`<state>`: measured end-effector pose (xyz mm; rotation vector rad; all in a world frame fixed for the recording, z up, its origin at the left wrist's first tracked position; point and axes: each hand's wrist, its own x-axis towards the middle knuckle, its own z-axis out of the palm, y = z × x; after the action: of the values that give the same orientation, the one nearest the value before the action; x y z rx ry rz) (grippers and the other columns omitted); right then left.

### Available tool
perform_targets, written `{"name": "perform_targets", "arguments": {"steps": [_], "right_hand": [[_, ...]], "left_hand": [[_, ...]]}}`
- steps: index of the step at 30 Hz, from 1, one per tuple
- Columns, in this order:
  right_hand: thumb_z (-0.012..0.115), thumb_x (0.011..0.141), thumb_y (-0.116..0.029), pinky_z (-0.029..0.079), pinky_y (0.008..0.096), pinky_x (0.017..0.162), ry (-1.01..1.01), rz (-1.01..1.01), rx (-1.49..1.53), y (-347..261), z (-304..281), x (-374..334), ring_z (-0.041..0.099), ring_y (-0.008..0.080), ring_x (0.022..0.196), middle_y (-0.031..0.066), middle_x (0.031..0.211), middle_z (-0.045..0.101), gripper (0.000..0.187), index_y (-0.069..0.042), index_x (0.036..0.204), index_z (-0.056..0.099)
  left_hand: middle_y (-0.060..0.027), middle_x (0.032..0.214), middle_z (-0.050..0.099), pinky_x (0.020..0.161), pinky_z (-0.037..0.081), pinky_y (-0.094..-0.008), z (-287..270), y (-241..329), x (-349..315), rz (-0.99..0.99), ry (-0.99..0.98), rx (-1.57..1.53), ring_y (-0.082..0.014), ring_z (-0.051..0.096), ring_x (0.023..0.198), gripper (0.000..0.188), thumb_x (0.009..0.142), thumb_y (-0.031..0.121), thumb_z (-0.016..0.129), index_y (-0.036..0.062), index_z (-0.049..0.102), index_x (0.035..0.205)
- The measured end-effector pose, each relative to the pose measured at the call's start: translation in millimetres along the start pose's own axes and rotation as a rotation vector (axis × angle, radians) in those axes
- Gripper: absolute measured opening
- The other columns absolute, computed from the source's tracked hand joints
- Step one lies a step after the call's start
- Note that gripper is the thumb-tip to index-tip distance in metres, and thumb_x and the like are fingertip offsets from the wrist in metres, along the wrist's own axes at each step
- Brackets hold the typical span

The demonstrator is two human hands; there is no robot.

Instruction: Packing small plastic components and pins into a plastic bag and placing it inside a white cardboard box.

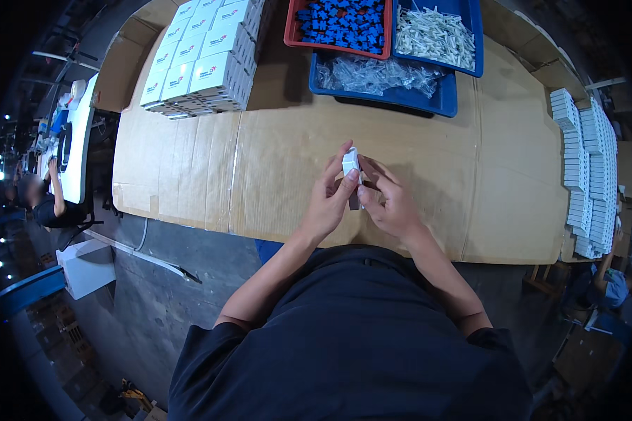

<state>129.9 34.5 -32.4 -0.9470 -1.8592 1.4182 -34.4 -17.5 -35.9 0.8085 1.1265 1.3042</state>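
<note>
In front of my body, over the near part of the cardboard-covered table, I hold a small white plastic piece [350, 160] with a rounded, angular top. My left hand [326, 203] grips it between the thumb and fingers, with the fingertips at its upper edge. My right hand [395, 205] closes around its lower right side, thumb and fingers bent. The fingers cover much of the piece, so its full shape is hidden. Below it, between the hands, a small greyish part shows, too covered to name.
Stacked white boxes [207, 59] stand far left. At the back are a red bin [337, 48] of blue parts, a blue bin [479, 42] of white pieces and another blue bin [400, 104] of clear bags. White stacks [588, 175] line the right. A person [49, 203] sits far left.
</note>
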Motion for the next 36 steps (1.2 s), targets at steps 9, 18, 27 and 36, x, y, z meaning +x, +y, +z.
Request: {"name": "perform_targets", "arguments": {"steps": [9,18,27,36], "right_hand": [[0.058,0.105,-0.033,0.054,0.0387,0.102,-0.027,-0.130,-0.226,2.0,-1.2,-4.3,0.061,0.0370,0.128,0.0208,0.152,0.052,0.059,-0.005,0.155,0.047],[0.049,0.111,-0.043,0.050,0.0428,0.106,0.146,0.316,0.635,25.7,16.1,1.6,0.058,0.0231,0.130,0.0112,0.137,0.062,0.051,-0.006,0.146,0.056],[0.052,0.108,-0.050,0.050,0.0350,0.090,-0.104,0.596,1.031,50.7,12.6,-14.6,0.064,0.0131,0.099,0.0010,0.110,0.070,0.045,-0.011,0.126,0.065],[0.055,0.107,-0.049,0.054,0.0353,0.084,-0.093,0.605,1.066,36.0,11.3,-5.8,0.066,0.0147,0.097,0.0020,0.110,0.068,0.042,-0.011,0.124,0.065]], "left_hand": [[-0.0073,0.152,0.043,0.105,0.047,-0.0287,0.5,6.1,-1.2,0.097,0.002,0.051,-0.0141,0.053,0.129,0.055,0.108,0.017,0.058,0.0010,0.041,0.157],[-0.0117,0.153,0.043,0.113,0.041,-0.0363,2.8,11.4,-4.5,0.244,-0.015,0.018,-0.0225,0.050,0.135,0.062,0.101,0.024,0.067,0.0005,0.044,0.154],[-0.0146,0.154,0.039,0.117,0.036,-0.0397,12.4,21.0,-8.0,0.294,-0.121,0.093,-0.0259,0.045,0.141,0.073,0.093,0.021,0.073,0.0011,0.042,0.156],[-0.0161,0.154,0.040,0.119,0.035,-0.0429,12.9,17.7,-3.7,0.311,-0.099,0.122,-0.0275,0.045,0.141,0.079,0.092,0.021,0.074,0.0010,0.037,0.158]]}}
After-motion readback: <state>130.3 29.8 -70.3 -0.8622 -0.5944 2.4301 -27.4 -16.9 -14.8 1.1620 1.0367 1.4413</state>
